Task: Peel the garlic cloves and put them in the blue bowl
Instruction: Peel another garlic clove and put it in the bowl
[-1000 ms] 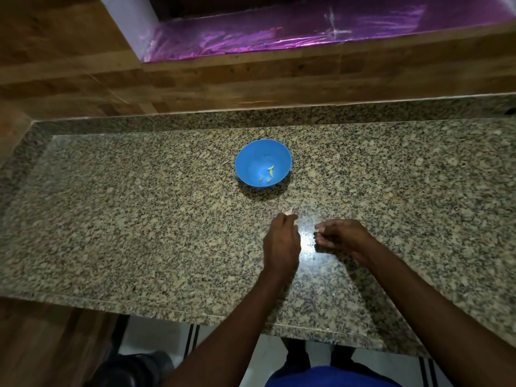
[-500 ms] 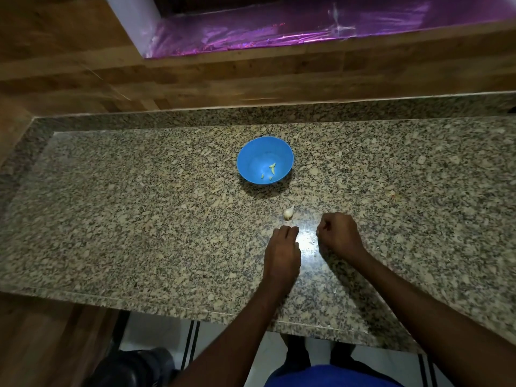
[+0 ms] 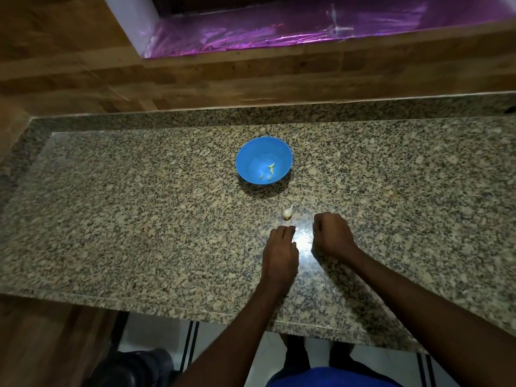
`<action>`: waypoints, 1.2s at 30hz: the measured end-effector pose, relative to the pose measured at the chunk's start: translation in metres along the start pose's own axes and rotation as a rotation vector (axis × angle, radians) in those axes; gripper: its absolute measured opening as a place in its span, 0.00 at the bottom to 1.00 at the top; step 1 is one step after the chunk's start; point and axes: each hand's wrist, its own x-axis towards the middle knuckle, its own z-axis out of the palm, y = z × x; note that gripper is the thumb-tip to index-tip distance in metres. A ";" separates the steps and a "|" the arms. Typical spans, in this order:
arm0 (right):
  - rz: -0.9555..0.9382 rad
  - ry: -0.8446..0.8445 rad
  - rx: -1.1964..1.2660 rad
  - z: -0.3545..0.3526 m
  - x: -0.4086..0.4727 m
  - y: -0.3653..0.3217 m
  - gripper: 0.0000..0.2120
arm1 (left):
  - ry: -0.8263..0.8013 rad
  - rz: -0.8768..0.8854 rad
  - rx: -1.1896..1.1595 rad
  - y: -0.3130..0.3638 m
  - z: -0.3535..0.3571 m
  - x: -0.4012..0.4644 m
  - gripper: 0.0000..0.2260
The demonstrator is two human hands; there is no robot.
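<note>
Both hands, left hand flat and right hand curled, rest empty near the garlic clove, which lies short of the blue bowl; light, papery, best pinched at its tips.

We see a speckled granite desk with a raised lip of the same stone along its back edge. Behind it rises a wall of wood-grain panels, and above that we make out a ledge covered in shiny purple foil, with a pale white post at its left end. Below the desk's near edge we see a light tiled floor with dark stripes, a wooden panel at lower left, and a dark object we cannot identify.
</note>
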 end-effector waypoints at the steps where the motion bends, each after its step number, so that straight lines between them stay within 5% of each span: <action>1: 0.038 0.006 0.054 0.000 0.004 0.003 0.06 | 0.004 0.006 0.002 0.000 0.000 0.000 0.17; 11: -0.048 -0.024 -0.047 0.002 -0.003 -0.003 0.03 | 0.011 -0.024 0.042 0.002 0.005 0.005 0.12; 19: 0.253 -0.053 0.704 -0.022 -0.032 -0.001 0.09 | -0.208 -0.525 -0.836 0.027 -0.009 0.022 0.03; 29: 0.100 0.015 0.433 -0.041 -0.032 0.019 0.10 | -0.417 -0.691 -1.101 0.041 -0.009 0.044 0.04; 36: 0.307 -0.268 0.967 -0.057 -0.030 0.026 0.06 | -0.395 -0.605 -1.132 0.040 -0.015 0.052 0.03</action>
